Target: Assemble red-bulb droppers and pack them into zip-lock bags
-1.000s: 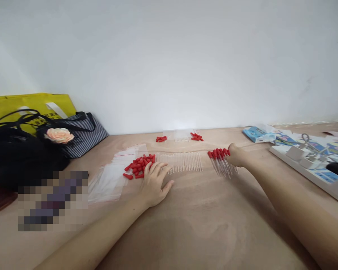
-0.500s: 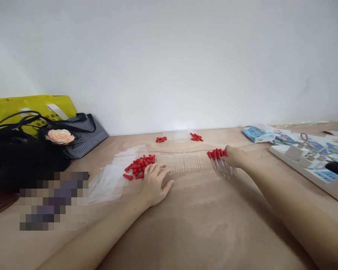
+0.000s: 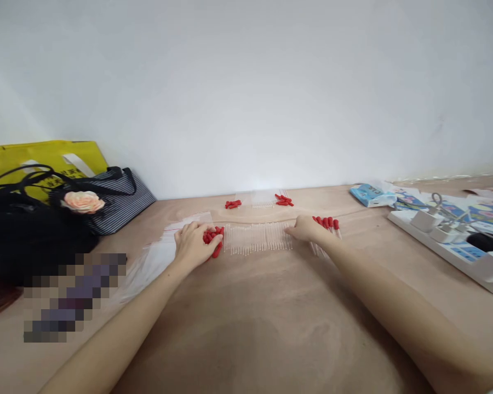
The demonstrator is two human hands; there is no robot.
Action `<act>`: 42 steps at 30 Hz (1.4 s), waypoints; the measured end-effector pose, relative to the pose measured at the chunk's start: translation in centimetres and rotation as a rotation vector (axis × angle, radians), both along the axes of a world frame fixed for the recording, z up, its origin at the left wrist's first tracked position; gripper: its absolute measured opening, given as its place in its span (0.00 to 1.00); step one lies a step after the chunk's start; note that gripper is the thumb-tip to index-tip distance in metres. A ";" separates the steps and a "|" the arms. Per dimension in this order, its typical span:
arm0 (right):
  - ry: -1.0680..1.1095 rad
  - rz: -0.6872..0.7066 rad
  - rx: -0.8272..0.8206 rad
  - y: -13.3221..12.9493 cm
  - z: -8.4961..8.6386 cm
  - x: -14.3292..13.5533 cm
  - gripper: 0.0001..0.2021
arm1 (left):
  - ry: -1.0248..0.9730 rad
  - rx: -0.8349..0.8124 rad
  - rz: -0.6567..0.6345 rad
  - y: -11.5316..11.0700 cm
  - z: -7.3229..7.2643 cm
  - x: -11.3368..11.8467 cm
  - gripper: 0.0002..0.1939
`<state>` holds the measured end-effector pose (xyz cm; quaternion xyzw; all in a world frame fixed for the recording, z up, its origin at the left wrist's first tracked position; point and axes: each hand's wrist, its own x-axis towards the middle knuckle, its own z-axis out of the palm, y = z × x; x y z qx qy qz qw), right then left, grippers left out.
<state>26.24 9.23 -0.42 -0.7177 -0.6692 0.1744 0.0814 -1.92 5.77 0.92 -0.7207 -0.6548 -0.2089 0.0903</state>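
Left hand point(image 3: 193, 244) on bulbs point(image 3: 217, 249), right point(image 3: 307, 229) at tubes point(image 3: 271, 239)

L grip point(image 3: 193, 244) pt. hides red caps point(image 3: 209, 236)

left hand point(image 3: 195, 244): palm down, curled; right hand point(image 3: 305, 229): angled inward; both forearms point(image 3: 376, 284) extended

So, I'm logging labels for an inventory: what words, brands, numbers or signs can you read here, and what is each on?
None can be read with certainty.
Yellow bag: black characters, too small and blurred.
Blue packet: pale marks, too blurred.
Printed sheets: colourful print, no legible words.
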 end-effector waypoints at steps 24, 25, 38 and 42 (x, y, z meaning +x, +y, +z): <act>0.179 0.081 0.093 -0.3 1.3 0.0 0.10 | -0.041 -0.179 -0.133 2.9 2.3 3.3 0.06; 0.192 0.112 0.125 -0.6 1.3 -0.1 0.10 | -0.049 -0.185 -0.192 1.9 2.2 3.8 0.06; -0.081 0.537 0.581 -7.4 -3.6 -1.2 0.16 | -0.096 -0.061 -0.579 -4.9 -3.9 5.3 0.11; -0.101 0.641 0.665 -8.2 -4.2 -1.7 0.16 | 0.069 0.066 -0.511 -4.8 -4.3 4.9 0.12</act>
